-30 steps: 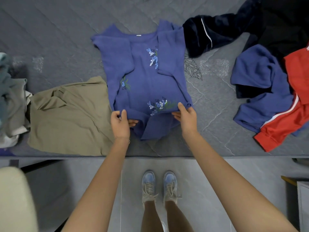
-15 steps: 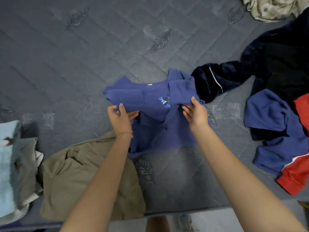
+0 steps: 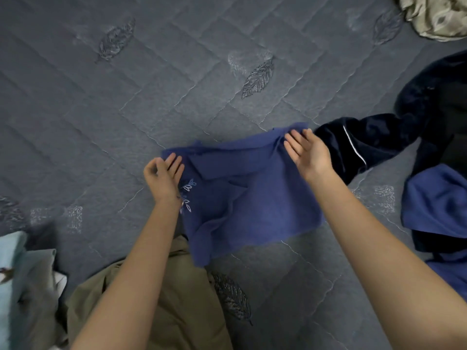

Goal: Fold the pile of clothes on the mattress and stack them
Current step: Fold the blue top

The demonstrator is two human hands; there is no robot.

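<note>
A blue knit sweater (image 3: 252, 198) with embroidered leaves lies folded in half on the grey quilted mattress (image 3: 177, 84). My left hand (image 3: 164, 175) is at the fold's far left corner, its fingers relaxed and touching the cloth edge. Over the far right corner, my right hand (image 3: 307, 152) has straight fingers and grips nothing. A folded olive garment (image 3: 164, 311) lies near me, partly under the sweater's lower left corner and my left forearm.
A stack of folded pale blue and grey clothes (image 3: 15, 274) sits at the left edge. Unfolded clothes lie on the right: a dark navy velvet garment (image 3: 379, 140) and a blue one (image 3: 434, 203). A beige patterned cloth (image 3: 434, 16) is at the top right.
Both hands carried the sweater's lower hem away from me up to its neckline, folding it in half, then let go. The camera view tilted further onto the mattress.
</note>
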